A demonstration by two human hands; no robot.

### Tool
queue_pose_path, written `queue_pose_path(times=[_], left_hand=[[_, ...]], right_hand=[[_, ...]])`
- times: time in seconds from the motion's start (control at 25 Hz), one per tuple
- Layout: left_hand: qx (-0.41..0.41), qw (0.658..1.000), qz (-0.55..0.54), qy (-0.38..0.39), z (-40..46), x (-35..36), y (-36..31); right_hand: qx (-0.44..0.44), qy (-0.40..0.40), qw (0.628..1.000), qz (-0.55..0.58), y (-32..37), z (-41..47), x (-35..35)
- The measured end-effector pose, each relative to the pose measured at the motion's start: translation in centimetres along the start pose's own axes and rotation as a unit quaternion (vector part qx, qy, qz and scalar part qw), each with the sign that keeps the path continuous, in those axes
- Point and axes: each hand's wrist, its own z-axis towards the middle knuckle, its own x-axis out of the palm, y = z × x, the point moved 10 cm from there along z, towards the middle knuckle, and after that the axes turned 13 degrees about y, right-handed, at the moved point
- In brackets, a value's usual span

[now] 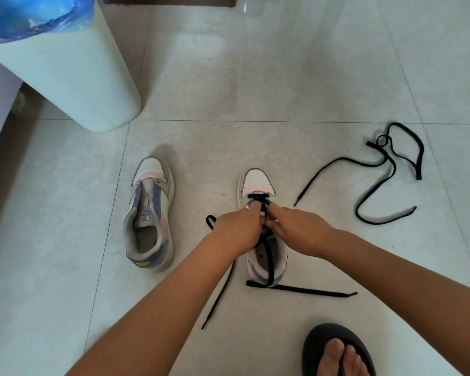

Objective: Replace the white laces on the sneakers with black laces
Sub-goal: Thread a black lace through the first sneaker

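Lace work, from my remote seat: both hands, left hand (235,231) and right hand (296,230), meet over the right sneaker (258,185), fingers (273,213) pinching the black lace (269,256) near the low eyelets; toe points 12 o'clock, tails trail toward 6.

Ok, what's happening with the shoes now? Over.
Both hands, left hand and right hand, at right sneaker, threading black lace. Left sneaker unlaced. Spare black lace loose on floor. Nothing blocking.

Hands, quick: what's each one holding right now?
Left hand: fingers curled at the eyelets of the right sneaker, gripping the black lace.
Right hand: pinching the same lace at the eyelets.
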Motion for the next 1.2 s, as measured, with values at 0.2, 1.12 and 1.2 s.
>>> queue_pose_path(times=[0.2, 1.12, 1.2], left_hand=[[0.043, 0.997, 0.018, 0.061, 0.5, 1.2, -0.5], [0.061, 0.767, -0.639, -0.026, 0.4, 2.7, 3.6], [0.029, 0.779, -0.623, -0.065, 0.1, 3.4, 4.2]], right_hand=[[-0.042, 0.039, 0.998, 0.038, 0.8, 0.7, 0.8], [-0.042, -0.013, 0.676, 0.736, -3.9, 0.5, 3.4], [-0.034, -0.032, 0.704, 0.708, -4.1, 0.7, 3.5]])
